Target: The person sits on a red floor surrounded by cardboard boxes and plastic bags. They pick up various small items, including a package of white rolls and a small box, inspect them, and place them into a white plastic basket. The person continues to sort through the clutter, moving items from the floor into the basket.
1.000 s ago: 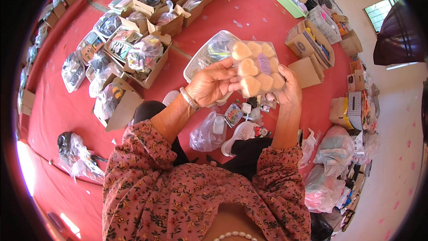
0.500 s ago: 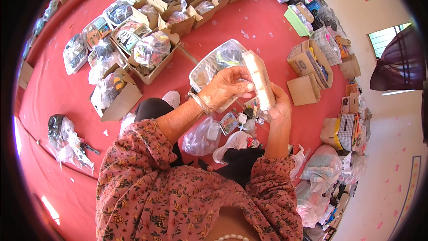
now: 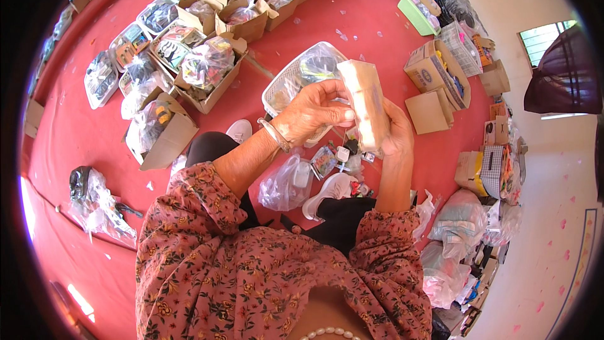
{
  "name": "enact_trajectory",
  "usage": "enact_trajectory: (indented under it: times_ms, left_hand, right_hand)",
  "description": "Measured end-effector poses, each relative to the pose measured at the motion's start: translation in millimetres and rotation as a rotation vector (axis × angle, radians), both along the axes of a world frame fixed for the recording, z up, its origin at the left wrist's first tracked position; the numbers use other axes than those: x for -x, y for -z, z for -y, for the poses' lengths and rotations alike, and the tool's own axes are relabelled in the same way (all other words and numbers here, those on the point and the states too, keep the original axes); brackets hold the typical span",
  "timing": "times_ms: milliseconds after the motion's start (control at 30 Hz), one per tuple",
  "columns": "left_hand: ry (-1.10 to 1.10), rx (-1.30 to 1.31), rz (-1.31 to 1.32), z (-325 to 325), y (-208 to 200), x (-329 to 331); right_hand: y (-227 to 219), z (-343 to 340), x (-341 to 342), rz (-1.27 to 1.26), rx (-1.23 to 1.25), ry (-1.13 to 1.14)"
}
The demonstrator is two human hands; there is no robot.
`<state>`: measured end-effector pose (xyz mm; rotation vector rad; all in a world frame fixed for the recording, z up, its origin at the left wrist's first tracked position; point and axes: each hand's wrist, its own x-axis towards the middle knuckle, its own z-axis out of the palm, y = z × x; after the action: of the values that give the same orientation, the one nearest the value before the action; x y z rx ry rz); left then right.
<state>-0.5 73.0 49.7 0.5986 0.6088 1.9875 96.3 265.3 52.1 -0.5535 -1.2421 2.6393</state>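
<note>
over red floor (image 3: 371, 16), right hand (image 3: 399, 131) clasps the pack (image 3: 368, 104); can't tell if left hand (image 3: 311, 110) pinches; slack might drop it.

Glossy plastic pack (image 3: 369, 111); smooth metal bangle (image 3: 274, 135).

Storeroom, probably | red floor (image 3: 352, 38) | rows of cardboard boxes (image 3: 244, 29) | bagged goods (image 3: 207, 62)

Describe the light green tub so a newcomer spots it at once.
Across the red floor, go along the right-hand wall toward the top of the picture, to the large open brown carton. Just beyond it sits a loaded tub. Its light green side sets it apart from the brown carton and the white crate nearby.
</note>
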Motion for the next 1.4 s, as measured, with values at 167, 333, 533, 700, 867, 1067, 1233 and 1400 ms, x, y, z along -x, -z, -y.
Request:
enact_trajectory:
  times_ms: [167,333,533,700,867,1067,1233,1400]
  left_hand:
    - [-0.033,0.040,-0.012,0.4,-1.1,0.7]
    - [-0.071,0.045,-0.033,-0.8,0.7,0.0]
    - [-0.081,0.091,-0.078,-0.5,4.0,2.0]
    - [-0.054,0.052,0.178,-0.3,-1.7,0.9]
    - [-0.149,0.091,0.293,-12.2,2.9,-4.7]
    - [0.060,0.103,0.410,-13.3,14.4,7.5]
    - [0.417,0.211,0.465,-17.2,25.6,1.9]
    - [0.646,0.173,0.306,-22.9,36.3,-13.0]
  right_hand:
    - [0.8,5.8,2.0,0.003,0.047,-0.091]
    - [7.2,5.6,1.7,-0.008,-0.020,-0.165]
    - [5.4,11.1,2.8,0.030,-0.109,-0.093]
    - [-0.3,12.0,1.7,-0.003,-0.486,0.347]
    - [-32.1,50.5,1.6,-0.111,-0.860,0.419]
    - [-65.2,34.2,-14.7,-0.339,-0.671,0.153]
    - [-65.0,4.6,-21.4,-0.448,-1.034,0.010]
    - [-62.0,11.5,-26.9,-0.351,-0.727,-0.162]
